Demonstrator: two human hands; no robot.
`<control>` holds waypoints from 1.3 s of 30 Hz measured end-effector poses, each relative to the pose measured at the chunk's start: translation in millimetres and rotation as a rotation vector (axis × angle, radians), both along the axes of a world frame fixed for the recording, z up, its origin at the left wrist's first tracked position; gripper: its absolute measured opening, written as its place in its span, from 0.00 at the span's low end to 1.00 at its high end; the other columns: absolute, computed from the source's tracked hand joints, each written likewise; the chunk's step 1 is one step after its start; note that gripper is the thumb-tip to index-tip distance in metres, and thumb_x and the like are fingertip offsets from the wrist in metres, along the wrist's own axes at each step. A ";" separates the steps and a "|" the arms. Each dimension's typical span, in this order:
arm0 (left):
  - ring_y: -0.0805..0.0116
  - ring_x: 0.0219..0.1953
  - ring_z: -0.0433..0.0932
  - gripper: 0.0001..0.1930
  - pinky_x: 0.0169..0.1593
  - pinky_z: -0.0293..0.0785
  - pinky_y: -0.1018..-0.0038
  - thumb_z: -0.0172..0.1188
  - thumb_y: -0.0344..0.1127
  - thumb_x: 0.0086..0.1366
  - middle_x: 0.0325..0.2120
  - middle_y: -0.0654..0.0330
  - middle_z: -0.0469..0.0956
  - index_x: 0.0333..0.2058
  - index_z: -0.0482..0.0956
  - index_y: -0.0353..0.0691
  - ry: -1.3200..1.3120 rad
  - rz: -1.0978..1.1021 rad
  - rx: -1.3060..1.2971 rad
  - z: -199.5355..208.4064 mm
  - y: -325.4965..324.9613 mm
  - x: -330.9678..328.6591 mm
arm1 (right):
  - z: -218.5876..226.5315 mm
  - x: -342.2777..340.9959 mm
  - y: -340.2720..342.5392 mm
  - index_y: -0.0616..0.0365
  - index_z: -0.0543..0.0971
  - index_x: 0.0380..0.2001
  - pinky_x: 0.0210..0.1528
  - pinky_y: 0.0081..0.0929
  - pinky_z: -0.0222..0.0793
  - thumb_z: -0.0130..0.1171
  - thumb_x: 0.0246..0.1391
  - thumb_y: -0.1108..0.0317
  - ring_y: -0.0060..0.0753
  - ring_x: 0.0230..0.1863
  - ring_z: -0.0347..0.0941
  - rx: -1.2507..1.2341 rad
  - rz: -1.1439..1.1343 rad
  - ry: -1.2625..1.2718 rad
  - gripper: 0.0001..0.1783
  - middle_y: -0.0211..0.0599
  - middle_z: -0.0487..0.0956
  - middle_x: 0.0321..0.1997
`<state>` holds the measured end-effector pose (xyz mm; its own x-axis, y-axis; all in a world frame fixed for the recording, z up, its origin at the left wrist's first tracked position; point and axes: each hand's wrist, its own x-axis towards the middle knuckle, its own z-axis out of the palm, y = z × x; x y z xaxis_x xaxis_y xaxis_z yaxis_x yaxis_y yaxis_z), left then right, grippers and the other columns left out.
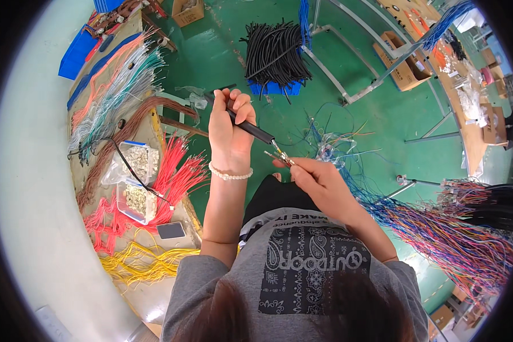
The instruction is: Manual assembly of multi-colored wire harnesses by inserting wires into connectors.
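Note:
My left hand [231, 122] is closed around a black tube [255, 131], which slants down to the right across my palm. From the tube's lower end comes a small bundle of thin wires [278, 151] with light metallic-looking tips. The fingers of my right hand [320, 181] pinch this bundle just past the tube's mouth. How far the wires run inside the tube is hidden. Both hands are in front of my body, above the green floor, and a beaded bracelet [231, 173] circles my left wrist.
On the left bench lie red wires [174, 176], yellow wires [148, 259], a clear box of white connectors [135, 202] and a phone [171, 230]. Black tubes [276, 57] are heaped on a blue bin ahead. Multicoloured wire bundles [433, 233] spread at right, near a metal frame [347, 94].

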<state>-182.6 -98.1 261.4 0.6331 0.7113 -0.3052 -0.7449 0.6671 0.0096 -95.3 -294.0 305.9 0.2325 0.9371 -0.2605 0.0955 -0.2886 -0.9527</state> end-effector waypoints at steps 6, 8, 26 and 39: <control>0.75 0.23 0.58 0.13 0.17 0.54 0.84 0.43 0.40 0.73 0.26 0.61 0.63 0.35 0.67 0.35 -0.010 -0.211 0.079 9.5 8.9 0.8 | 0.6 13.6 0.5 0.63 0.78 0.47 0.20 0.14 0.45 0.44 0.64 0.63 0.08 0.18 0.51 -0.077 0.037 0.326 0.18 0.15 0.59 0.16; 0.75 0.23 0.58 0.13 0.17 0.53 0.84 0.44 0.40 0.73 0.26 0.61 0.63 0.35 0.67 0.35 0.031 -0.241 0.097 13.7 11.3 1.5 | 0.5 13.3 1.7 0.63 0.78 0.47 0.19 0.13 0.43 0.44 0.64 0.63 0.06 0.17 0.50 -0.104 0.023 0.404 0.19 0.14 0.57 0.16; 0.75 0.21 0.60 0.13 0.18 0.53 0.82 0.44 0.42 0.72 0.23 0.64 0.63 0.34 0.66 0.38 0.352 0.073 0.388 27.1 -8.2 9.6 | 8.3 -12.6 9.0 0.63 0.75 0.50 0.28 0.15 0.57 0.44 0.64 0.70 0.14 0.23 0.56 0.033 -0.107 -0.120 0.16 0.27 0.73 0.23; 0.75 0.22 0.57 0.13 0.17 0.54 0.83 0.43 0.42 0.73 0.23 0.64 0.58 0.33 0.65 0.37 0.054 -0.078 -0.011 20.8 -0.4 5.7 | 1.7 -5.9 16.2 0.63 0.74 0.52 0.21 0.13 0.49 0.41 0.66 0.65 0.10 0.19 0.52 0.043 0.031 0.210 0.19 0.18 0.58 0.17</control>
